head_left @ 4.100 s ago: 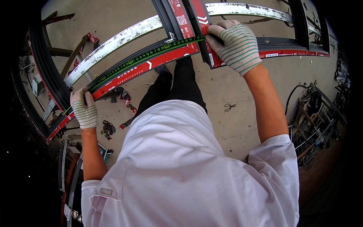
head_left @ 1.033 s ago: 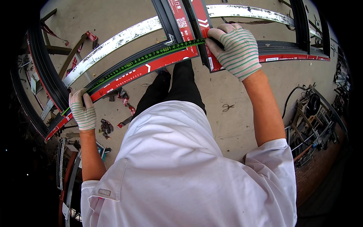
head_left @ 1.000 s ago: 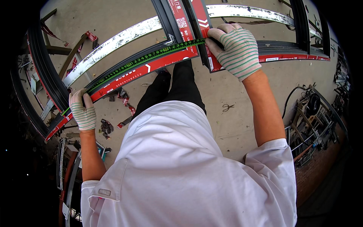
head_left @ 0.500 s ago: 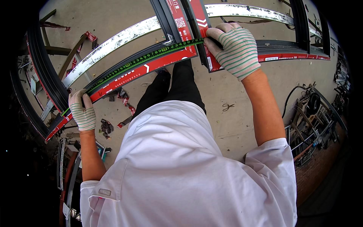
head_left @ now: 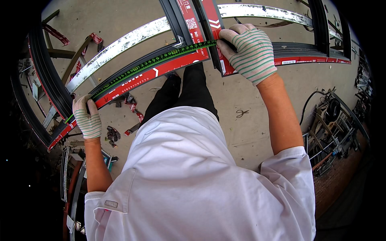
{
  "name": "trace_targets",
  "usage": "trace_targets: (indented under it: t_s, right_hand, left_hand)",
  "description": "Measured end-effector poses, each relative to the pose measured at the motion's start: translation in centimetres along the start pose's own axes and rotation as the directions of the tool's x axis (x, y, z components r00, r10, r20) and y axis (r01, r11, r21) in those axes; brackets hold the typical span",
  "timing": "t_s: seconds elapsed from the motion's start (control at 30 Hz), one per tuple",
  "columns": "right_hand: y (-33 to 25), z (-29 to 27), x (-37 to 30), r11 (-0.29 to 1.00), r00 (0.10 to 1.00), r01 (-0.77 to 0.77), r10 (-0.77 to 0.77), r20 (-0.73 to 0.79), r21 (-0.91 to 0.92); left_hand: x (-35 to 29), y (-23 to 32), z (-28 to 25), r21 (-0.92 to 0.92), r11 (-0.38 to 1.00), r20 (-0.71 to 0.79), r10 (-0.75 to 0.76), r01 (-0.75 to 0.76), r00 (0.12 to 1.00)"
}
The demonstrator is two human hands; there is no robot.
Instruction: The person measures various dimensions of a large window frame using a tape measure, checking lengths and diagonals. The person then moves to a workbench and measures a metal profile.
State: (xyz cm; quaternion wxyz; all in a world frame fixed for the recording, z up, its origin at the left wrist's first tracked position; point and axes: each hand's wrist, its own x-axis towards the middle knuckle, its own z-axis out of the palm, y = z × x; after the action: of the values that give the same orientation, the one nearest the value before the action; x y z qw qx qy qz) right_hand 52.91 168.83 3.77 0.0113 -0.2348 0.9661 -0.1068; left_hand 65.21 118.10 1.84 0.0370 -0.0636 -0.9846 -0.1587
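Note:
A green tape measure blade lies stretched along the near rail of a dark window frame covered partly with red film. My left hand, in a white glove with green stripes, is closed on the blade near the frame's left corner. At the other end my right hand, gloved the same way, is closed around the blade's end beside the red-filmed upright profile. Its fingers hide what exactly they grip there. A second dark frame section extends to the right of that hand.
White scuffed metal bars run under the frames. Scissors lie on the concrete floor. Dark offcuts and red film scraps lie near my feet. A pile of metal parts stands at the right, with frame pieces at lower left.
The tape blade's right part has risen very slightly along the rail. Both hands stay nearly where they were.

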Motion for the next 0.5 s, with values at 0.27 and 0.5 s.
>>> trace_targets:
  t_s: [0.27, 0.5]
  right_hand:
    - [-0.11, 0.00, -0.02, 1.000, 1.000, -0.002, 0.001, -0.009, -0.007]
    - [-0.09, -0.12, 0.02, 1.000, 1.000, 0.001, -0.001, -0.005, -0.014]
  left_hand:
    - [-0.03, -0.08, 0.05, 0.000, 1.000, 0.003, 0.003, -0.003, 1.000]
    - [0.11, 0.13, 0.01, 0.000, 1.000, 0.001, 0.008, -0.008, 1.000]
